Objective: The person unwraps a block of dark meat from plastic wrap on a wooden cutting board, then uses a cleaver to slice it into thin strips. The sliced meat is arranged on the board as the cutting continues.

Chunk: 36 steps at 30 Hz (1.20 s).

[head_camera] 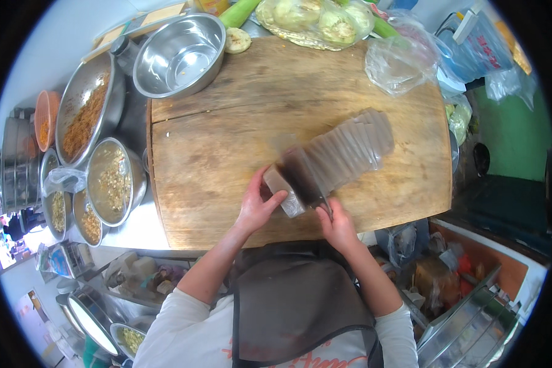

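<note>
My left hand [256,208] grips the near-left end of a translucent grey block of what looks like starch jelly [274,180], thumb on the near side and fingers on the far side. In my right hand [339,228] is the handle of a cleaver. Its broad dark blade [301,177] is blurred and stands at the block's cut end, to the right of my left hand. From the blade a row of thin, overlapping jelly slices [349,149] fans out toward the far right. Everything rests on a large wooden cutting board [211,156]; the blade hides part of the block.
An empty-looking steel bowl [179,57] overlaps the board's far-left corner. Leftward stand a bowl of brown crumbly filling [88,117] and a bowl of diced food [115,181]. Bagged pale vegetables [319,20] and a clear plastic bag [395,64] line the far edge.
</note>
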### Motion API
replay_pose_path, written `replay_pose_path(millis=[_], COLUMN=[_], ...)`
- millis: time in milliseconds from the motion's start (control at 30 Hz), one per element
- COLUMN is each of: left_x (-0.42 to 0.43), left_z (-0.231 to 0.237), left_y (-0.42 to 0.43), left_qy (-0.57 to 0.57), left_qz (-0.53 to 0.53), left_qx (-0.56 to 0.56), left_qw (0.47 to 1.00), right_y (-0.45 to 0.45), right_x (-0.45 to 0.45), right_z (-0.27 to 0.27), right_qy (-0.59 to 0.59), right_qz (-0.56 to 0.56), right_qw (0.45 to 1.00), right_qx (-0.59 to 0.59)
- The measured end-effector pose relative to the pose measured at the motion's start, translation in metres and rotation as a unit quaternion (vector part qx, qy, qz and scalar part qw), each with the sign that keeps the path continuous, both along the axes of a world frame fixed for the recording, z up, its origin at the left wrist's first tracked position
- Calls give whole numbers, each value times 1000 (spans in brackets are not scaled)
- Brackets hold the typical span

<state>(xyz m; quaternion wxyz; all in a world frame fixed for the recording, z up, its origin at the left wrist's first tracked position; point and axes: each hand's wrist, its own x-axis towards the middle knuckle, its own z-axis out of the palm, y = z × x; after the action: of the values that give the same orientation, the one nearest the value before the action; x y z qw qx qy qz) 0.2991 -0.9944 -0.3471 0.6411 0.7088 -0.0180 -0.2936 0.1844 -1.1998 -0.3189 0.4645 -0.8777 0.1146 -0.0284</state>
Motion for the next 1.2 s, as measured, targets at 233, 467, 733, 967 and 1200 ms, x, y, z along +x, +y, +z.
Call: replay_pose_path(millis=[233, 467, 733, 967, 1200], left_x=[-1, -4, -5, -9, -7], left_z=[-8, -10, -14, -24, -25], left_y=[-16, -17, -15, -9, -4], left_qy=[-57, -37, -63, -98, -66], left_qz=[3, 6, 6, 16, 24], left_qx=[16, 68, 55, 54, 54], left_qw=[998, 997, 996, 994, 996], right_y=[-5, 8, 20, 34, 37], right_x=[-7, -13, -5, 5, 12], right_z=[62, 93, 85, 83, 69], right_qy=[36, 90, 127, 167, 184], right_qz=[-31, 95, 96, 131, 134], right_qw=[998, 973, 965, 952, 950], right_qx=[-36, -192, -206, -220, -213])
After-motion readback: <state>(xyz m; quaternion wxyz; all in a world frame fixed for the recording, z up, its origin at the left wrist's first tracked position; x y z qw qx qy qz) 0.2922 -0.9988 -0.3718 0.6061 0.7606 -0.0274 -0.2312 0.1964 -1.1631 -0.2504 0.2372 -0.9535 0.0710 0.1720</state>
